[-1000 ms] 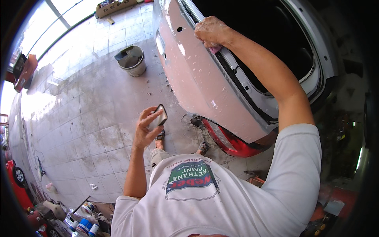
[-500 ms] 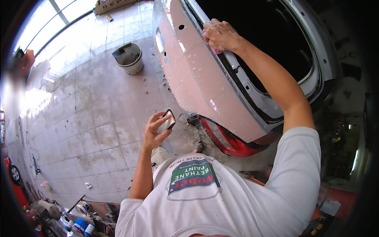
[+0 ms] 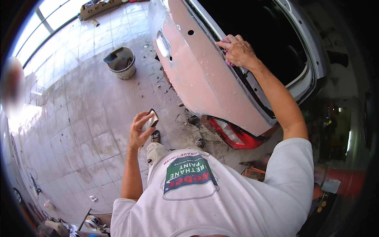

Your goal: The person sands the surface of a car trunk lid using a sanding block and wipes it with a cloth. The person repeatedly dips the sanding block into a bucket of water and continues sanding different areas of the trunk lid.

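My right hand [image 3: 239,50] is wet and closed on a pink cloth or sponge [image 3: 229,62], pressed against the trim along the upper edge of a car's rear body [image 3: 201,93], beside the dark opening [image 3: 262,33]. The body panel is dull pink with pale patches and water drops. My left hand [image 3: 139,128] holds a small pale block with dark edges [image 3: 152,118] above the floor, left of the panel and apart from it. A red tail lamp [image 3: 229,132] sits at the panel's lower corner.
A grey bucket [image 3: 120,71] stands on the tiled floor [image 3: 90,126] left of the car, near scattered debris. A cardboard box [image 3: 96,10] lies at the back. Containers [image 3: 91,222] are at the lower left, a hose-like cable [image 3: 34,183] at the left.
My right hand has moved down and rightward along the panel's upper edge with the pink cloth. My left hand, still holding the block, shifted slightly. The whole view has shifted a little.
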Demonstrator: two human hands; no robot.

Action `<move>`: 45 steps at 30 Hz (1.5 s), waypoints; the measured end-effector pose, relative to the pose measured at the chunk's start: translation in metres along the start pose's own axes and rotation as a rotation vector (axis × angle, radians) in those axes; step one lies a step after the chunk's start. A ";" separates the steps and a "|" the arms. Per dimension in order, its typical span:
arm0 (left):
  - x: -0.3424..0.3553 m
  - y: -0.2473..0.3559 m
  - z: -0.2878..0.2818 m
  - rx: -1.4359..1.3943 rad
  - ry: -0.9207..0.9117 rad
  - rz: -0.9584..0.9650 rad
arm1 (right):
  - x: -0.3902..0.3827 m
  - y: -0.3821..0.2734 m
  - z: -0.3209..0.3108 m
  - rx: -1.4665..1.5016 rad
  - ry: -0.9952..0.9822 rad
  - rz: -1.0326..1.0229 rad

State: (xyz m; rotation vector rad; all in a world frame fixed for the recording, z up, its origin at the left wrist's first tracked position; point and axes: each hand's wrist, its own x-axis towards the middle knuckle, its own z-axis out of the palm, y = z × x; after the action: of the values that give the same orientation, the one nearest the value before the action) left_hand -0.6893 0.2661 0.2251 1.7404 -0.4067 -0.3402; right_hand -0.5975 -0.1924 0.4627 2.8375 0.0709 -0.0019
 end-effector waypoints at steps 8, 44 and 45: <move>0.030 0.003 -0.051 0.139 -0.072 0.028 | 0.008 -0.018 0.001 -0.137 -0.056 0.052; 0.000 -0.003 -0.034 0.097 -0.154 -0.025 | -0.048 -0.025 0.001 -0.149 -0.027 0.112; 0.000 -0.007 -0.035 0.049 -0.153 -0.017 | -0.061 -0.023 0.005 -0.100 0.020 0.092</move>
State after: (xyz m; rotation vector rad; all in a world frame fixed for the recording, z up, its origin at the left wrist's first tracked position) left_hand -0.6738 0.2982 0.2254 1.7722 -0.5149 -0.4811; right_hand -0.6594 -0.1751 0.4521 2.7383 -0.0543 0.0482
